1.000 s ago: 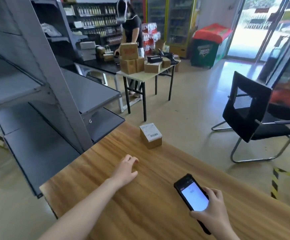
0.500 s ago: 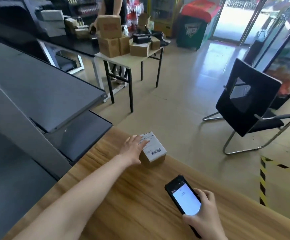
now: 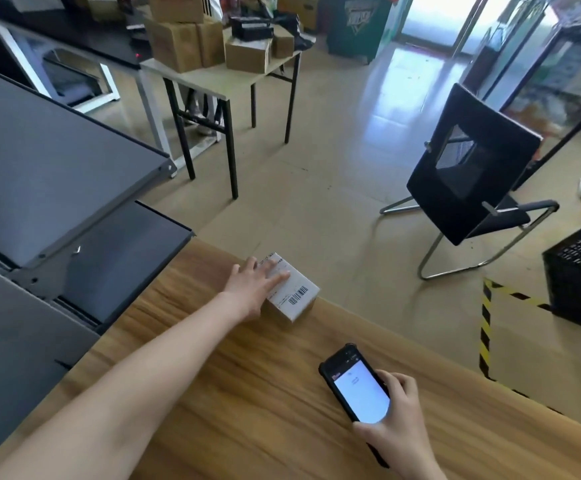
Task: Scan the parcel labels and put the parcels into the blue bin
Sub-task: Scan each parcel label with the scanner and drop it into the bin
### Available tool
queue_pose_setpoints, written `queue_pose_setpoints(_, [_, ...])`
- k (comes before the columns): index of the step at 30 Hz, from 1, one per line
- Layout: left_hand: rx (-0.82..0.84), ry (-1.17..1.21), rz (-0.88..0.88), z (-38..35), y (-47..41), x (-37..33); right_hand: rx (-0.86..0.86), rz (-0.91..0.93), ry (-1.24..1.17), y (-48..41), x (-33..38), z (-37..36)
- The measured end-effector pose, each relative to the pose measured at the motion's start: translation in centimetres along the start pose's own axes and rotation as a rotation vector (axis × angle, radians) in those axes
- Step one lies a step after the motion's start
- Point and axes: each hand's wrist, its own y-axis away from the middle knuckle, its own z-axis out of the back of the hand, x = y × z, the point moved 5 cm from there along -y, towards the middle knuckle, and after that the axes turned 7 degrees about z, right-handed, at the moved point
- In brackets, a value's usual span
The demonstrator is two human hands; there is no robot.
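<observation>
From my seat, the job looks to be at its opening step for this item. The small brown cardboard parcel (image 3: 298,299) with a white printed label sits just right of the middle of the frame, at the far edge of the long wood-grain table (image 3: 247,393). My left hand (image 3: 254,289) lies on it with the fingers stretched flat over the left part of the label. That is a resting touch, not a clench, and nothing is lifted. The barcode (image 3: 298,294) at the right end of the label is uncovered and faces up.

In the lower right of the frame my right hand (image 3: 398,415) grasps the black handheld scanner phone (image 3: 358,389), fingers wrapped round its lower end. Its white screen is lit and turned up toward me, and it sits well apart from the parcel. I judge the label is not yet scanned, since the device is not aimed at it.

What remains, as I read it, is to bring the device over the barcode, then carry the parcel to the bin. No blue bin shows anywhere in view; only a dark slatted crate (image 3: 580,282) stands at the right edge. More brown cardboard boxes (image 3: 185,43) are stacked on a pale folding table (image 3: 219,81) at the upper middle, so more parcels may follow.
</observation>
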Motion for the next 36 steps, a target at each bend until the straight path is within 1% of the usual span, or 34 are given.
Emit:
queue_pose_setpoints(5, [0.014,0.0,0.014,-1.3,1.4,0.2,0.014,-0.016,0.003,1.2,-0.2,0.1])
queue_pose_setpoints(11, [-0.043,0.011,-0.005,-2.3,4.4,-0.9,0.013,-0.018,-0.017,3.3,-0.5,0.6])
queue_pose_setpoints(13, [-0.039,0.061,-0.008,-2.7,5.8,-1.7,0.02,-0.021,-0.004,4.1,-0.8,0.9])
queue_pose_setpoints(16, [-0.033,0.221,-0.023,-3.4,8.0,-2.9,0.029,-0.011,0.023,5.4,-1.1,1.7])
queue_pose_setpoints(19, [-0.003,0.312,-0.032,-3.8,10.2,-3.8,0.046,0.011,0.12,6.5,-1.5,2.8])
queue_pose_setpoints(22, [-0.019,0.302,-0.046,-3.7,12.3,-4.3,0.062,0.044,0.225,7.5,-1.7,4.4])
queue_pose_setpoints(28, [-0.169,0.179,-0.094,-1.8,15.0,-4.3,0.066,0.249,0.53,8.8,-0.6,6.6])
queue_pose_setpoints(31, [-0.215,0.107,-0.131,-0.7,15.8,-4.4,0.053,0.284,0.582,9.1,-0.3,7.0])
queue_pose_setpoints(36, [-0.275,0.055,-0.181,0.1,16.7,-4.6,0.053,0.292,0.627,9.9,0.1,7.1])
